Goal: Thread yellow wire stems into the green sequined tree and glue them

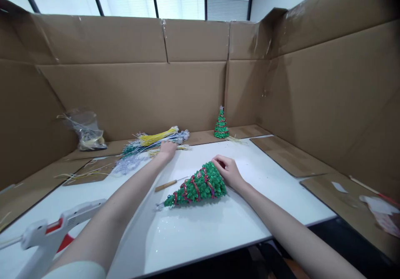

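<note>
Green tree (200, 185), right hand (229, 172) touching, tabletop (187, 233) room before near edge

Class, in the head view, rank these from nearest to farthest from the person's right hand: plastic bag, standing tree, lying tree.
1. Lying tree: right beside the right hand, on its left.
2. Standing tree: beyond the hand, at the back.
3. Plastic bag: far left, at the back.

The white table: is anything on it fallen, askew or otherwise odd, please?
The larger green tree lies on its side, with the right hand at its base, while the smaller tree behind stands upright. I see no clear damage.
</note>
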`<state>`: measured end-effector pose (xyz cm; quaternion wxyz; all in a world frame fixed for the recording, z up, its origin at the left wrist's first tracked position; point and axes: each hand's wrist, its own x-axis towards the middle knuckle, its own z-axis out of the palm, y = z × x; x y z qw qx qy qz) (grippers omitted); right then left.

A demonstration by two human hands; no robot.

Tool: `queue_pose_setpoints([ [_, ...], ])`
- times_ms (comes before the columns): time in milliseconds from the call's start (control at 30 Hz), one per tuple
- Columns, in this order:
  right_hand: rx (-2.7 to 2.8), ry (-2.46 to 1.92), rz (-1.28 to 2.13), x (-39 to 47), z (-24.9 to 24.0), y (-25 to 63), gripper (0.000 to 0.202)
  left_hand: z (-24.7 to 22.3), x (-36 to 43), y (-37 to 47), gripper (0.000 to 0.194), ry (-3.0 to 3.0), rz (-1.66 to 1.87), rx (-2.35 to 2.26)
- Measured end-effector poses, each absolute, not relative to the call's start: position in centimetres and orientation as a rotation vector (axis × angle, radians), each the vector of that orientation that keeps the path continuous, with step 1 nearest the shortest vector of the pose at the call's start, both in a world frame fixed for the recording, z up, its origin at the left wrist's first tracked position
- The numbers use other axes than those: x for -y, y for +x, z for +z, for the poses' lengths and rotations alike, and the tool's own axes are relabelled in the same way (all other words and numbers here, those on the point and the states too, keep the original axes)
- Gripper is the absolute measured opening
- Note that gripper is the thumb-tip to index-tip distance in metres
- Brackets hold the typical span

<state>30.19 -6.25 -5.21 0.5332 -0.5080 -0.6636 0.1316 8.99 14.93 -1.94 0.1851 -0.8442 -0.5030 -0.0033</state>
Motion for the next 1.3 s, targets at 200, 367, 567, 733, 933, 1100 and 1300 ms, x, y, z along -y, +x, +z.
queue_pose_setpoints([
  [200, 1.594, -1.211, 0.315, 5.9, -5.3, 30.1, 0.024, -2.1, -14.1, 9.1, 0.036, -2.349, -0.152, 1.393],
  [367, 1.581, -1.217, 0.323, 5.5, -5.5, 30.4, 0.026, -1.3, -11.2, 9.2, 0.027, -2.346, -0.406, 1.414],
  [567, 1.531, -1.221, 0.385, 5.4, -5.9, 30.9, 0.028, -0.8, -8.1, 8.5, 0.024, -2.454, -0.64, 1.465],
  [733, 1.415, -1.24, 0.44, 5.3, -5.9, 31.6, 0.026, -1.4, -6.5, 7.7, 0.023, -2.6, -0.801, 1.476],
  [933, 1.301, -1.315, 0.467, 2.7, -3.4, 32.9, 0.023, -2.7, -5.5, 6.7, 0.024, -2.736, -0.946, 1.494],
  [1100, 1.37, -1.384, 0.567, 0.0, -1.6, 32.7, 0.03, -3.3, -5.2, 6.6, 0.023, -2.843, -0.985, 1.477],
  [1300, 1.563, -1.417, 0.623, -0.4, -3.0, 32.6, 0.043, -4.0, -5.7, 6.6, 0.024, -2.941, -0.967, 1.476],
])
